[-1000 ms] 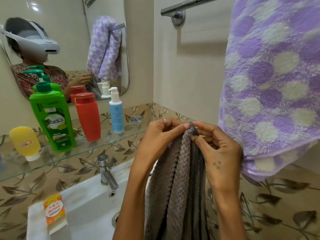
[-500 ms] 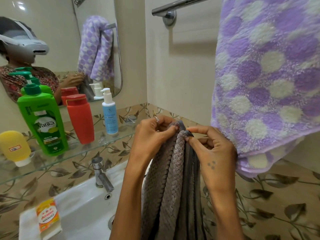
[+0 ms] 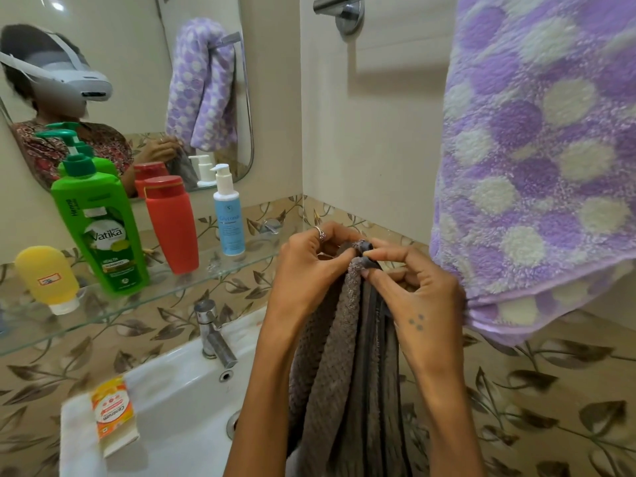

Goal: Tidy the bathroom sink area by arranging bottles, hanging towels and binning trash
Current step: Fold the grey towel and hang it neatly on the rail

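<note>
A grey waffle towel (image 3: pixel 347 366) hangs down in folds in front of me, over the sink's right side. My left hand (image 3: pixel 309 270) and my right hand (image 3: pixel 409 287) both pinch its top corner at a small dark loop, close to the wall. A purple and white dotted towel (image 3: pixel 537 160) hangs from the chrome rail (image 3: pixel 344 5) at the upper right. On the glass shelf (image 3: pixel 172 294) stand a yellow bottle (image 3: pixel 46 277), a green pump bottle (image 3: pixel 99 222), a red bottle (image 3: pixel 170 222) and a blue-labelled pump bottle (image 3: pixel 229 215).
A white sink (image 3: pixel 179 401) with a chrome tap (image 3: pixel 213 335) lies below the shelf. An orange and white packet (image 3: pixel 113 414) rests on the sink's left rim. A mirror (image 3: pixel 137 80) hangs above the shelf. Leaf-patterned tiles cover the lower walls.
Both hands have kept their pinch on the grey towel's top corner, shifting their fingers slightly around the loop. The view has drifted a little.
</note>
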`<state>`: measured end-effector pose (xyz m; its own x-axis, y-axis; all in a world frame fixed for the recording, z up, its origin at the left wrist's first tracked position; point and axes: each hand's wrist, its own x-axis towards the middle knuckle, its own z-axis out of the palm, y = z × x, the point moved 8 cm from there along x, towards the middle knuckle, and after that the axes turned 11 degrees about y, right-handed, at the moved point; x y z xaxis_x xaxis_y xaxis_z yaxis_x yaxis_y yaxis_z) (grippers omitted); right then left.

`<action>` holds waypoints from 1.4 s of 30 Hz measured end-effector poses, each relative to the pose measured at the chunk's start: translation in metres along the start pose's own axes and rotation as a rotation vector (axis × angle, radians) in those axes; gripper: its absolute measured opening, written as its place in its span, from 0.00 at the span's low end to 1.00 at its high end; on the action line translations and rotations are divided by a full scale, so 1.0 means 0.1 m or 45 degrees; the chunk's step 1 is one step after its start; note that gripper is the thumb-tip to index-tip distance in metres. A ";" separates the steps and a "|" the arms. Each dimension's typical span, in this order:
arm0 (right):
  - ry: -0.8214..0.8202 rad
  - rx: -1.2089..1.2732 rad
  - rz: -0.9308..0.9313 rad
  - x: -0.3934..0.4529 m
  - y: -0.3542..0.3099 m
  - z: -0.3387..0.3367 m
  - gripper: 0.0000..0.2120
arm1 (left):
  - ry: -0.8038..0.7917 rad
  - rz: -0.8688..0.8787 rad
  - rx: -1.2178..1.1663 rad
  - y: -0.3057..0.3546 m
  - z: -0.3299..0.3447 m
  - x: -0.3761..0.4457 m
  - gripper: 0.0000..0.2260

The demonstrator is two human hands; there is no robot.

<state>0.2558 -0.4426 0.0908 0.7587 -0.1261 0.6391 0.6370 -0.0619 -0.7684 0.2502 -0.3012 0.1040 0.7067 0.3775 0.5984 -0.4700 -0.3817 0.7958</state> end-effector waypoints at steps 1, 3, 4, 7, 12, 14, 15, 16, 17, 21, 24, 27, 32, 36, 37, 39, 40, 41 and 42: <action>0.005 0.005 0.001 0.00 0.01 -0.01 0.11 | -0.005 0.001 -0.009 0.01 0.00 -0.01 0.08; 0.030 0.038 0.013 0.00 0.04 -0.03 0.11 | -0.039 0.006 -0.032 0.02 0.01 -0.02 0.09; 0.049 0.057 0.028 0.00 0.05 -0.05 0.12 | -0.065 0.009 -0.036 0.03 0.03 -0.02 0.09; 0.094 0.100 0.091 0.02 0.12 -0.10 0.15 | -0.099 0.020 -0.028 0.05 0.06 -0.05 0.08; 0.001 -0.062 0.015 -0.02 0.09 -0.05 0.16 | -0.062 0.047 -0.057 0.03 0.06 -0.09 0.11; 0.003 -0.129 -0.039 -0.05 0.08 -0.05 0.14 | -0.037 -0.001 -0.119 -0.01 0.03 -0.12 0.12; 0.009 -0.147 -0.058 -0.06 0.08 -0.05 0.14 | -0.034 -0.026 -0.141 -0.03 0.02 -0.14 0.12; 0.014 -0.168 -0.078 -0.08 0.07 -0.04 0.13 | -0.044 -0.045 -0.151 -0.03 0.02 -0.17 0.12; 0.018 -0.192 -0.101 -0.10 0.06 -0.04 0.12 | -0.068 -0.057 -0.157 -0.03 0.01 -0.19 0.11; 0.077 -0.145 -0.067 -0.15 0.08 -0.08 0.11 | -0.314 -0.129 -0.042 -0.08 0.08 -0.33 0.07; 0.195 -0.136 -0.028 -0.14 0.11 -0.20 0.10 | -0.493 -0.052 0.316 -0.12 0.19 -0.45 0.08; 0.300 -0.148 -0.005 -0.17 0.10 -0.29 0.10 | -0.529 0.083 0.459 -0.15 0.28 -0.55 0.14; 0.355 -0.125 0.012 -0.34 -0.03 -0.30 0.12 | -0.447 0.017 0.662 -0.32 0.13 -0.74 0.16; 0.305 -0.141 -0.011 -0.58 -0.23 -0.26 0.12 | -0.117 -0.036 0.725 -0.31 -0.35 -0.86 0.14; 0.284 -0.147 -0.014 -0.64 -0.28 -0.26 0.12 | -0.033 -0.036 0.734 -0.30 -0.46 -0.91 0.12; 0.261 -0.155 -0.004 -0.77 -0.35 -0.29 0.12 | 0.121 -0.050 0.741 -0.27 -0.64 -1.05 0.08; 0.259 -0.161 0.000 -0.83 -0.38 -0.32 0.12 | 0.188 -0.072 0.724 -0.25 -0.69 -1.12 0.07; 0.261 -0.173 -0.005 -0.88 -0.42 -0.35 0.12 | 0.246 -0.098 0.683 -0.23 -0.71 -1.19 0.07; 0.265 -0.194 -0.015 -0.92 -0.46 -0.40 0.12 | 0.302 -0.118 0.618 -0.19 -0.72 -1.26 0.08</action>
<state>0.1512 -0.4677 0.0659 0.6967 -0.3248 0.6396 0.6059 -0.2108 -0.7671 0.1322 -0.2811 0.0200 0.5686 0.5862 0.5771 -0.0738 -0.6624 0.7455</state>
